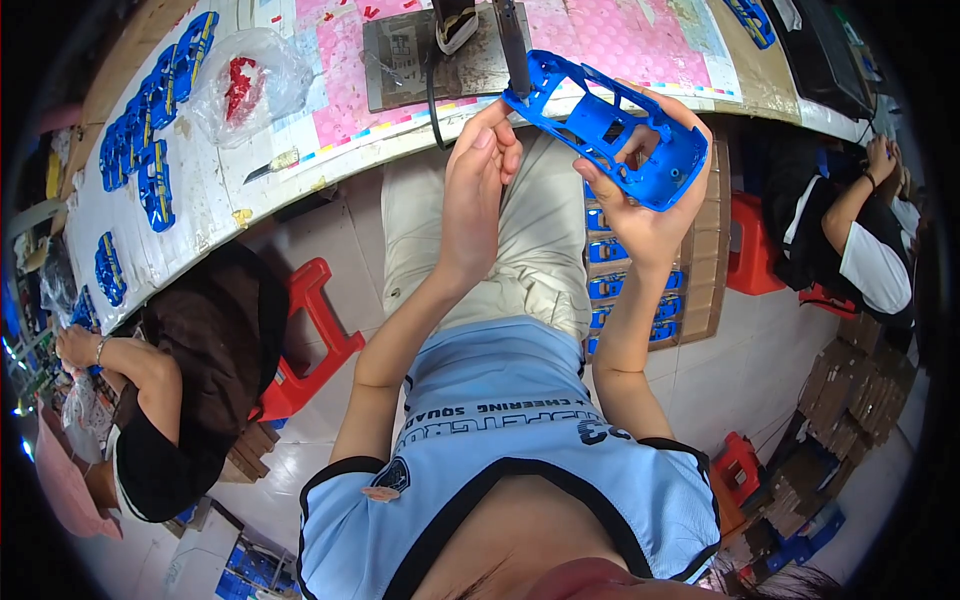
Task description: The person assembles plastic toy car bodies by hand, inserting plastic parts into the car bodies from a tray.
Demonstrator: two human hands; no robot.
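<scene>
My right hand grips a blue plastic toy car body by its right end, thumb on the near edge and fingers around the far side. The shell is tilted, with its hollow inside and window openings showing. Its left end meets the lower tip of a dark metal rod on a bench machine. Just below that end is my left hand, fingers curled in and thumb bent over, with a fingertip close to the shell's corner. Whatever the left fingers may hold is hidden.
Several blue toy car bodies lie at the table's left, near a clear bag of red parts and a knife. The machine's metal plate stands ahead. A carton of blue shells is beside my right leg. Co-workers sit on both sides.
</scene>
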